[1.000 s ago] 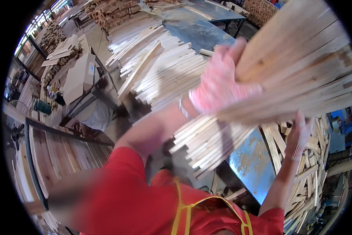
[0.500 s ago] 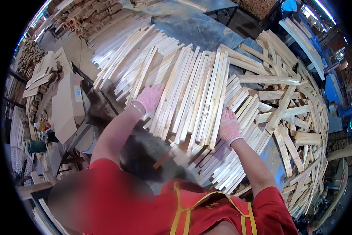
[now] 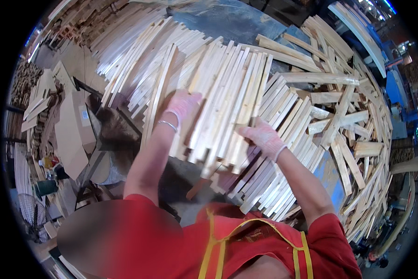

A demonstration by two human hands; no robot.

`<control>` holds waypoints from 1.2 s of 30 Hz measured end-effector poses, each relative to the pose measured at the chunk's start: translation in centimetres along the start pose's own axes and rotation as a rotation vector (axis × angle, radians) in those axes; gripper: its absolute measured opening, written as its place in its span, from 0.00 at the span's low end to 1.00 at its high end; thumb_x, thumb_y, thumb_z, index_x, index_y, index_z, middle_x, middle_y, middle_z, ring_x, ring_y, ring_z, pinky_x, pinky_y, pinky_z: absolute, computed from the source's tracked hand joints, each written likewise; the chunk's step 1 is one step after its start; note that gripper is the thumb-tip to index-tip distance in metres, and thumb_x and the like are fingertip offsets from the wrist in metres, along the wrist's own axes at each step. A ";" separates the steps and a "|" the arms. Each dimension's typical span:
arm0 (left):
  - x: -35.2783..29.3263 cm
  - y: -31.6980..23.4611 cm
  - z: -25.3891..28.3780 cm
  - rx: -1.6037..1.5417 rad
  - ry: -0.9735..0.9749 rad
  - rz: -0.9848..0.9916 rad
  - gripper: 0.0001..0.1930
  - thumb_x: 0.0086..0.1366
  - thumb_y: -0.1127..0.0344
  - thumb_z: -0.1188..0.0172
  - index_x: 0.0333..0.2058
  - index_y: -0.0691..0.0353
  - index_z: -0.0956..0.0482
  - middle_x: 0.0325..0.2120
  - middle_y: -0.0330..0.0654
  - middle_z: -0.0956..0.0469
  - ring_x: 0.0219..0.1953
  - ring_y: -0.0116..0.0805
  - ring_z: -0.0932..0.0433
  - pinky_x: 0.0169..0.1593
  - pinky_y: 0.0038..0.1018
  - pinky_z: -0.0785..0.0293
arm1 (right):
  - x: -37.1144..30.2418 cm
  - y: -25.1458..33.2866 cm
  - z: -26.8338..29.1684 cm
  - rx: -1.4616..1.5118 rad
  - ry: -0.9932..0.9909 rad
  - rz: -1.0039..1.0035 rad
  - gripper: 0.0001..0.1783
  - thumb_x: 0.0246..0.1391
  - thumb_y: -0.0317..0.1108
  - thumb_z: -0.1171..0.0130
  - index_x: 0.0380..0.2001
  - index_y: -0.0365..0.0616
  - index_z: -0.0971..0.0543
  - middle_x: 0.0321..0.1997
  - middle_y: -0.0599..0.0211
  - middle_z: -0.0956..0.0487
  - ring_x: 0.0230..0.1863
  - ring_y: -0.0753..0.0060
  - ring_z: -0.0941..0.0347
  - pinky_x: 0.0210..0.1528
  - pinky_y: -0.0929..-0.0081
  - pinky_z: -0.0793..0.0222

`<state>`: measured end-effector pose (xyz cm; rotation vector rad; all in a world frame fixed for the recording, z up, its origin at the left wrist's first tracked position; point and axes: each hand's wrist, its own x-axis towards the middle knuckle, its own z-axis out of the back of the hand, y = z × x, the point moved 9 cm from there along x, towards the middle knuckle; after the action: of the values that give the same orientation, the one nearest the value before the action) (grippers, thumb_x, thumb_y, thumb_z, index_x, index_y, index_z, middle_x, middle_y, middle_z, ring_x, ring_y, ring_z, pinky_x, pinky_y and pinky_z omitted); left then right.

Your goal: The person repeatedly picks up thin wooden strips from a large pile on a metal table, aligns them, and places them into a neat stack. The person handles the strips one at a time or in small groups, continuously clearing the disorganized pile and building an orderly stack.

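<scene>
A row of long pale wooden strips [image 3: 223, 100] lies side by side in front of me, tilted slightly to the right. My left hand [image 3: 183, 108], in a pinkish knit glove, presses on the row's left flank, its fingertips curled onto the wood. On the right flank my gloved right hand [image 3: 265, 138] grips near the strips' close end, thumb toward the left. The strips sit between both hands, and some fingers are hidden or blurred. Left of my left hand a few strips [image 3: 162, 88] lean on a lower layer.
Further stacked strips [image 3: 134, 60] lie at the left, and another layer [image 3: 283, 116] lies beside my right hand. A jumbled heap of wood pieces [image 3: 344, 121] fills the right. Behind is a bluish tabletop [image 3: 223, 23]. A cardboard piece [image 3: 71, 132] stands at the left.
My hands have come closer together along the row, the left moving right and the right moving left and away from me. The row looks narrower, and the whole view has shifted slightly.
</scene>
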<state>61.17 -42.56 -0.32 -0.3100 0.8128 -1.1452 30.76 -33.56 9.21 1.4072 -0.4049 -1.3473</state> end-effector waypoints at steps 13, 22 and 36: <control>3.2 3.5 6.7 0.215 0.138 -0.051 0.41 0.73 0.51 0.37 0.77 0.65 0.37 0.67 0.57 0.22 0.68 0.46 0.22 0.69 0.33 0.28 | -6.9 0.3 -3.3 -0.096 0.165 -0.079 0.41 0.64 0.45 0.34 0.75 0.34 0.32 0.51 0.58 0.15 0.48 0.72 0.18 0.50 0.74 0.21; -0.7 3.2 9.5 0.088 0.131 -0.158 0.28 0.71 0.46 0.36 0.58 0.63 0.16 0.49 0.51 0.12 0.56 0.37 0.17 0.63 0.33 0.25 | -17.0 -11.6 5.2 0.134 -0.127 -0.200 0.43 0.63 0.33 0.34 0.77 0.28 0.37 0.65 0.49 0.22 0.61 0.64 0.22 0.60 0.70 0.23; 0.5 8.2 13.8 -0.009 -0.078 0.058 0.20 0.73 0.51 0.36 0.53 0.59 0.16 0.46 0.43 0.11 0.50 0.39 0.14 0.57 0.31 0.20 | -24.5 -22.9 6.4 0.166 -0.255 -0.295 0.43 0.68 0.34 0.35 0.79 0.30 0.41 0.68 0.47 0.21 0.65 0.61 0.22 0.69 0.67 0.28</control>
<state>76.64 -42.06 3.97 -0.3350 0.7541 -1.0693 8.44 -8.35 3.49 1.4768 -0.5003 -1.7777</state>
